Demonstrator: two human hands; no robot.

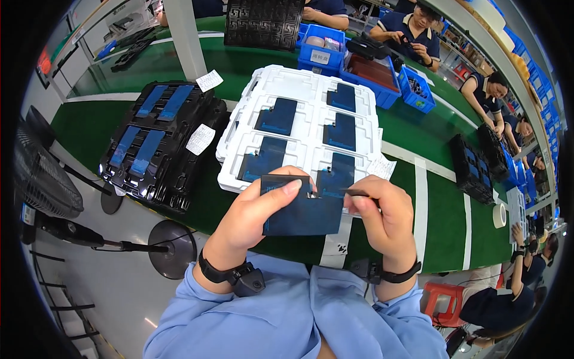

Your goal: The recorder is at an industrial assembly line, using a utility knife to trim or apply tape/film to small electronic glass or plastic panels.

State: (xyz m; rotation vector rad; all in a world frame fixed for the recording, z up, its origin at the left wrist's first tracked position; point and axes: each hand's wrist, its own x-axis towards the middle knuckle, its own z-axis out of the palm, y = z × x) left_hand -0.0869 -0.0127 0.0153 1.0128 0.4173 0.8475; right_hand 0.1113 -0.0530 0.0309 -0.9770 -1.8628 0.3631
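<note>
My left hand [242,209] grips a flat dark-blue rectangular panel [305,218] by its left side, thumb on top. The panel has a cut-out at its upper edge, where small light-coloured parts show. My right hand [390,216] is closed, pinching a thin dark pointed piece [357,192] between thumb and forefinger. Its tip points left toward the cut-out; whether it touches the panel I cannot tell. Just beyond both hands lies a white moulded tray [290,82], with several similar notched panels [341,131] in its compartments.
Stacked black trays [200,113] with blue strips stand left, with paper slips [201,139] on them. Blue bins [415,90] sit at the back. Right are more black trays [472,167] and a tape roll [499,216]. A pedestal fan [48,173] stands left; co-workers sit across and to the right.
</note>
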